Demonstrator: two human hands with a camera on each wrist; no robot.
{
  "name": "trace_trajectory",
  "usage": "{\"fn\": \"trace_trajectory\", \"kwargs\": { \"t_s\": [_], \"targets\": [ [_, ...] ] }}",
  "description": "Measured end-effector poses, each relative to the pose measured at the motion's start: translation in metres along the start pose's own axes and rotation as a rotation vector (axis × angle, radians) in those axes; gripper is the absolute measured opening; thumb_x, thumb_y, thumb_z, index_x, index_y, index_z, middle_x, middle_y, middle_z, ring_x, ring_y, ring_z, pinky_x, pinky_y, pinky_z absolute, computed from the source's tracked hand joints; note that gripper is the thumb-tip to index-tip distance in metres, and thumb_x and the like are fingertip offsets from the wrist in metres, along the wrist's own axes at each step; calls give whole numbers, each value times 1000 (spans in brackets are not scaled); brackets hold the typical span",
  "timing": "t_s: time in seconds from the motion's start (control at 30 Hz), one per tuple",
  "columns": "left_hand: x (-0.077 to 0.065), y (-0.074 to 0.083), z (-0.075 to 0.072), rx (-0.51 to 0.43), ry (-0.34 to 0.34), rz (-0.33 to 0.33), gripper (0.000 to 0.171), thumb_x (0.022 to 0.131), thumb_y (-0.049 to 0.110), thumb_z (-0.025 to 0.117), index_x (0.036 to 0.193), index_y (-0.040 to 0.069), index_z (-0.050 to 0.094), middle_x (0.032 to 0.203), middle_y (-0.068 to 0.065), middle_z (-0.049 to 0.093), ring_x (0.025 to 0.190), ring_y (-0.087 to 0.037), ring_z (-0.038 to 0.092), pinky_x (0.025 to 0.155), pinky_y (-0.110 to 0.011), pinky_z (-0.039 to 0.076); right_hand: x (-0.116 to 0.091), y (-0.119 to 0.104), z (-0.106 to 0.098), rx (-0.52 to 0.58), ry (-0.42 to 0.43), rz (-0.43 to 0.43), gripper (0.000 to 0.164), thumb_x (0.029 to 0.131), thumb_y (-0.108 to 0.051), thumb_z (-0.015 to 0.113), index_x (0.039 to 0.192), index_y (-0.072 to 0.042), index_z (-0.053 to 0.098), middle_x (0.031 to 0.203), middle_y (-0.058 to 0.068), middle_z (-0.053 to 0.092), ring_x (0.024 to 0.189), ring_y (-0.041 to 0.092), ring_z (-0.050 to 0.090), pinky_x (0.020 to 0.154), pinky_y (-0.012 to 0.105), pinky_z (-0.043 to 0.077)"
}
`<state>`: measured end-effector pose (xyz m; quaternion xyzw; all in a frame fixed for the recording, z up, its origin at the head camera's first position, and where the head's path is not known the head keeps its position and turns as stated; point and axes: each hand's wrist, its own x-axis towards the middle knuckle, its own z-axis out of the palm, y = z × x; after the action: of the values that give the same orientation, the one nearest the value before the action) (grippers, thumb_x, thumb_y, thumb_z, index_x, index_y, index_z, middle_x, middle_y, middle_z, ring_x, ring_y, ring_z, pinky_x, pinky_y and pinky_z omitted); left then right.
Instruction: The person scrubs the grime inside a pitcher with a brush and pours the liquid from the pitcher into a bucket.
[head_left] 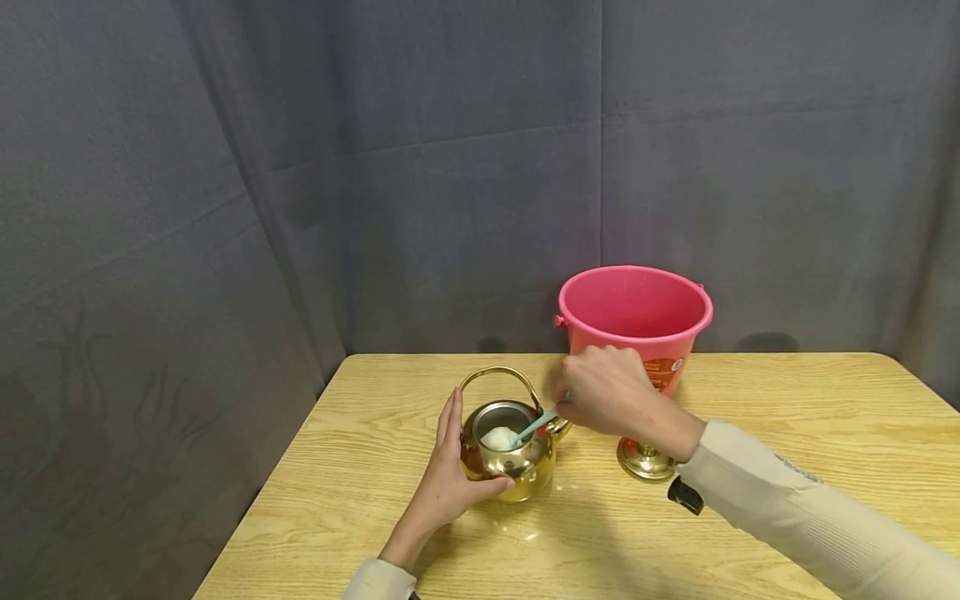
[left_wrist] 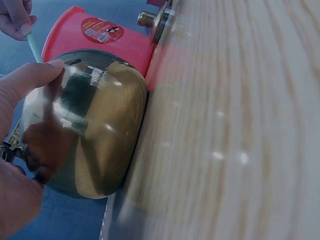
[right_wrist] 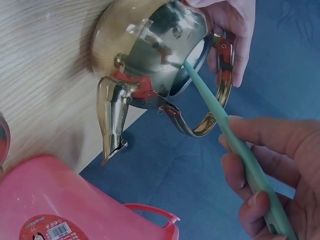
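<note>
A shiny gold teapot [head_left: 528,473] stands uncovered on the table, its arched handle upright and its spout toward the right. My left hand [head_left: 444,479] steadies it from the left, thumb across the front and fingers along the far side. From above the spout, my right hand [head_left: 609,390] grips the mint-green handle of a brush [right_wrist: 235,142]. That handle slants down through the teapot's opening. A rounded white head [head_left: 498,438] shows inside at its lower end; its underside is hidden.
Behind my right hand stands a pink bucket [head_left: 633,329] with a red label. A gold lid [head_left: 643,463] with a knob lies in front of it, partly covered by my right wrist. The wood-grain table [head_left: 315,500] ends at a grey curtain [head_left: 465,208].
</note>
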<state>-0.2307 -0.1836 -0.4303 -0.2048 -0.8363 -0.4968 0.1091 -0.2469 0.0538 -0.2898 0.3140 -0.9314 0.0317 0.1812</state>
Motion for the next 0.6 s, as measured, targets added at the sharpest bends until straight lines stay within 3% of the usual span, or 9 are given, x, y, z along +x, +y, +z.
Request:
{"fn": "trace_trajectory", "kwargs": {
  "t_s": [0.6],
  "targets": [
    [0, 0, 1, -7, 5, -6, 132, 67, 27, 91, 156, 33, -7, 161, -3, -3, 141, -39, 14, 105, -63, 24, -2, 6, -4, 38, 26, 5, 21, 74, -9, 77, 83, -28, 79, 71, -13, 66, 48, 12, 42, 37, 30, 36]
  ]
}}
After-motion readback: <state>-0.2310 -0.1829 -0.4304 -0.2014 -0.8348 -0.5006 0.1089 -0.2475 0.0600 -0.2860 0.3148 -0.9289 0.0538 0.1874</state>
